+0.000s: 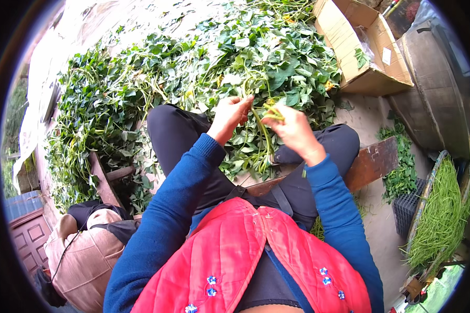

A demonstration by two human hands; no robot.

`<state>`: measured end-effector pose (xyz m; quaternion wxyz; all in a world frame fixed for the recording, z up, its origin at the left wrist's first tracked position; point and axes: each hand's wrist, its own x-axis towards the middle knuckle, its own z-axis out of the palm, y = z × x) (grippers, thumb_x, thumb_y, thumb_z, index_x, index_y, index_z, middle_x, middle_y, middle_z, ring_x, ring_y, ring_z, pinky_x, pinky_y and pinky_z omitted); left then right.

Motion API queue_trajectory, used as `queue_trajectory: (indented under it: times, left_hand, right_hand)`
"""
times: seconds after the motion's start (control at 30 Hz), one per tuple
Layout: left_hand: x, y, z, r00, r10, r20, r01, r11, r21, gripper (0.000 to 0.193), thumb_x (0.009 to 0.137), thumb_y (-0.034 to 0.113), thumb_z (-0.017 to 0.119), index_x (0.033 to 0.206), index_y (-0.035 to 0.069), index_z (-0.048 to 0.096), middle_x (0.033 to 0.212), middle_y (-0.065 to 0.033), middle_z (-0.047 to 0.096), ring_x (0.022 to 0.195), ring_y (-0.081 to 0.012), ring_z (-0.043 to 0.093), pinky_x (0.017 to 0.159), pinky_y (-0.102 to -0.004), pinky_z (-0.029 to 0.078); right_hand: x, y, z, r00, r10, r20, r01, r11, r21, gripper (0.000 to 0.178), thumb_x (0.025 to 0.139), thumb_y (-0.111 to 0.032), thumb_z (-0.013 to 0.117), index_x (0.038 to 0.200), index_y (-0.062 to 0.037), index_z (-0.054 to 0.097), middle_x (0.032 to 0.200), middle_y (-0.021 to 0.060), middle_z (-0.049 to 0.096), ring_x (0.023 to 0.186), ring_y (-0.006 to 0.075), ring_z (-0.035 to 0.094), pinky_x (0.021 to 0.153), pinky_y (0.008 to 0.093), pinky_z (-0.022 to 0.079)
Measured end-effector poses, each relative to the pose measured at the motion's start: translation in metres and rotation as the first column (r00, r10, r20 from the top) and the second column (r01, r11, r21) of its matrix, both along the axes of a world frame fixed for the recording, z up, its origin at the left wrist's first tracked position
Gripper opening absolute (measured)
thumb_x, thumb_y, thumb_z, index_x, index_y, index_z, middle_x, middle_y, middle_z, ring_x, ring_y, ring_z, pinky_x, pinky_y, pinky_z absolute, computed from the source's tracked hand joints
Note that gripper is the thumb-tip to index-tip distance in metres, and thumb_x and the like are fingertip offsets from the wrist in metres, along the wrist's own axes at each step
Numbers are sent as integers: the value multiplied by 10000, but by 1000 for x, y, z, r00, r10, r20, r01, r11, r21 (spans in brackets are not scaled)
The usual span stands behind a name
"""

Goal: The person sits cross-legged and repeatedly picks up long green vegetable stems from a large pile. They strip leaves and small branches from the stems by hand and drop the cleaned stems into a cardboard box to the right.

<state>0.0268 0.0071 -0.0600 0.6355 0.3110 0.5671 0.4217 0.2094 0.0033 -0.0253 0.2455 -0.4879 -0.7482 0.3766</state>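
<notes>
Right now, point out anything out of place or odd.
A green leaf sits on the cardboard box and a leafy clump lies beside the black crate; both look strayed from the large vine heap.

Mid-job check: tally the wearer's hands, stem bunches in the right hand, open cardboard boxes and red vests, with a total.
Left hand and right hand: 2
Stem bunch in the right hand: 1
Open cardboard box: 1
Red vest: 1
Total: 5
</notes>
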Motion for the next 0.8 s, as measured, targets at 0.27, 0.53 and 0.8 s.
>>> queue_trajectory:
  times: [0.27,0.53,0.8]
  left_hand:
    - [5,-3,12,985,-174,1,173,982,80,278,883,285,572,723,58,574,577,28,505,493,-53,454,475,-193,344]
    - [5,-5,23,953,-216,213,214,976,32,292,883,281,572,712,45,592,574,29,494,481,-57,417,464,-211,319]
    - [-17,-3,15,901,-136,412,78,985,154,224,927,260,491,852,65,570,758,0,582,628,-90,544,581,-228,442]
  right_hand:
    - [-2,1,-10,998,7,61,-24,961,275,82,763,-99,605,837,-64,593,784,129,555,686,320,586,595,391,480]
    - [40,57,-48,971,-200,131,119,878,463,73,795,-80,575,866,-76,585,845,100,554,709,322,575,615,388,476]
    - [2,-15,-10,859,-163,-485,-231,722,-652,201,872,-271,603,815,-80,572,606,-85,429,485,9,326,430,173,245]
